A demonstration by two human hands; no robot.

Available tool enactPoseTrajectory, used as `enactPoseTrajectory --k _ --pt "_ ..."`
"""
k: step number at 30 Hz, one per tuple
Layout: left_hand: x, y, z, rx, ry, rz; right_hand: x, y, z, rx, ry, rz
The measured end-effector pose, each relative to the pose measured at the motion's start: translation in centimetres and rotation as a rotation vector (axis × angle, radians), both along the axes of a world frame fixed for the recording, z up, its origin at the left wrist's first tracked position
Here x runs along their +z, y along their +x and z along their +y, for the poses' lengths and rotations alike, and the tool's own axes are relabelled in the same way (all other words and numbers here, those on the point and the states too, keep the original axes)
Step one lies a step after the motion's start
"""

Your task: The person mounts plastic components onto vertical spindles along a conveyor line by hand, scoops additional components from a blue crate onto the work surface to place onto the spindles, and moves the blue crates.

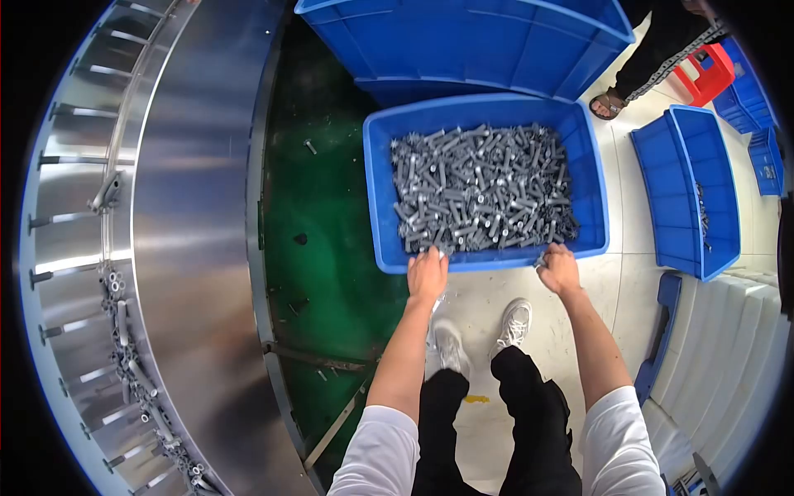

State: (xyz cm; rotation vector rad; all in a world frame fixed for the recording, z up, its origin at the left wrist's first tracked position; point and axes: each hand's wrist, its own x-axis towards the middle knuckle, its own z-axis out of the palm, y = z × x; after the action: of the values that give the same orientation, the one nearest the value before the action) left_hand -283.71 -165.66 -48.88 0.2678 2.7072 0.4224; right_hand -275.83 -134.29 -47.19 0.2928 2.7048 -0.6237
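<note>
A blue plastic bin (590,165) full of grey metal bolts (484,186) lies ahead of my feet. At the left part of its near rim is my left hand (428,274), with its fingers curled over the edge beside the bolts. My right hand (560,269) is at the right part of the same rim, fingers bent, with a small shiny piece by the fingertips that I cannot make out. Both sets of fingertips are partly hidden at the rim.
A metal machine (194,207) with a bolt-strewn channel runs down the left side. Behind the bin stands a larger blue crate (471,45). Another blue bin (703,182), white stacked blocks (728,347), a red stool (707,74) and a person's foot (608,105) are on the right.
</note>
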Motion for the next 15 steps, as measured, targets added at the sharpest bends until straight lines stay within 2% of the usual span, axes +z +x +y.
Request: enactPoseTrajectory --k 5,9,11,12,13,14,15 --pt "0.5 0.1 0.2 0.034 -0.033 -0.097 -0.1 0.0 0.6 -0.023 -0.004 -0.165" --pt "2.1 -1.1 0.2 0.113 -0.054 -0.248 -0.5 -0.6 0.4 0.113 0.020 -0.224" --pt "2.0 -0.6 0.6 0.134 -0.079 -0.298 0.5 -1.2 1.2 0.146 -0.041 -0.361" --pt "1.1 -1.1 0.7 0.143 -0.093 -0.270 -0.4 -2.0 1.1 0.025 -0.006 -0.438" --pt "0.8 0.1 0.6 0.152 -0.106 -0.242 -0.7 -1.0 1.1 0.077 -0.024 -0.457" --pt "1.5 5.0 -1.7 0.154 -0.124 -0.268 0.2 4.0 -1.3 0.029 -0.031 -0.502" --pt "2.5 12.1 -4.7 0.157 -0.142 -0.294 -0.3 12.6 -4.3 0.133 -0.036 -0.537"
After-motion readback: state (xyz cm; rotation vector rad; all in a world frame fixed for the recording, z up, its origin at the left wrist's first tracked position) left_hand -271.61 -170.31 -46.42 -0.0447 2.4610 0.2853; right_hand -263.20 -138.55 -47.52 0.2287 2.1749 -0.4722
